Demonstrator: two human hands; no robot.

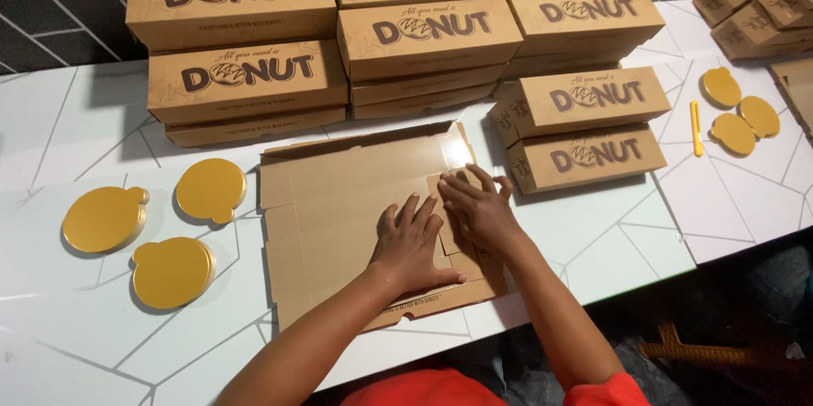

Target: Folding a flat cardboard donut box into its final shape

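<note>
Cardboard (356, 211) lies flat on the table (610, 237), just before the stacked boxes (423, 29). I see my left hand (409, 241) spread open, pressing it; right hand (476, 209) presses a flap, fingers flat, gripping nothing.

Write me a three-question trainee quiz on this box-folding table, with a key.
1. True or false: both hands press on the flat cardboard sheet.
2. How many gold discs lie left of the sheet? A) two B) three C) five
3. Fill in: the yellow pen lies on the ____ side of the table.

Key:
1. True: the left hand and right hand both rest on it.
2. B: three gold discs.
3. Right, beside three more discs.
</note>
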